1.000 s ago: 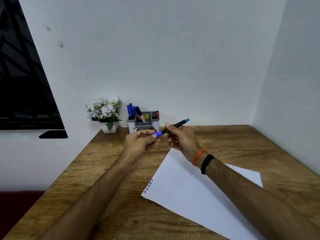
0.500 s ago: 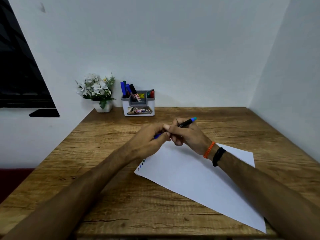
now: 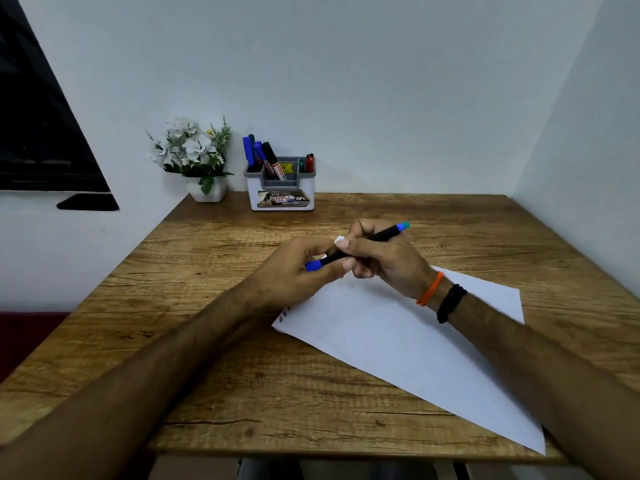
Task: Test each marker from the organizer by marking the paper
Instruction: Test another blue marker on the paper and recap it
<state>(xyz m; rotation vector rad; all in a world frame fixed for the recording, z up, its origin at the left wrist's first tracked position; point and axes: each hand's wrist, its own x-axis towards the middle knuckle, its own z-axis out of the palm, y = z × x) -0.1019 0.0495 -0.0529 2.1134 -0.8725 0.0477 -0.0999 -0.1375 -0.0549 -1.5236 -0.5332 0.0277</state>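
A slim black marker (image 3: 377,235) with a teal rear end and a blue cap (image 3: 312,266) is held over the far corner of the white paper (image 3: 398,344). My right hand (image 3: 381,259) grips its barrel. My left hand (image 3: 298,271) pinches the blue cap, which sits on the marker's front end. Small coloured marks (image 3: 284,314) run along the paper's left corner. The white and grey organizer (image 3: 281,188) stands at the back edge of the table with several markers upright in it.
A small white pot of white flowers (image 3: 194,161) stands left of the organizer. The wooden table (image 3: 207,341) meets walls behind and at the right. A dark window (image 3: 38,126) is at the left. Orange and black bands (image 3: 440,299) circle my right wrist.
My view has tilted down, so the table fills more of the frame. Both hands with the marker have come lower and nearer, from in front of the organizer to over the paper's far corner.
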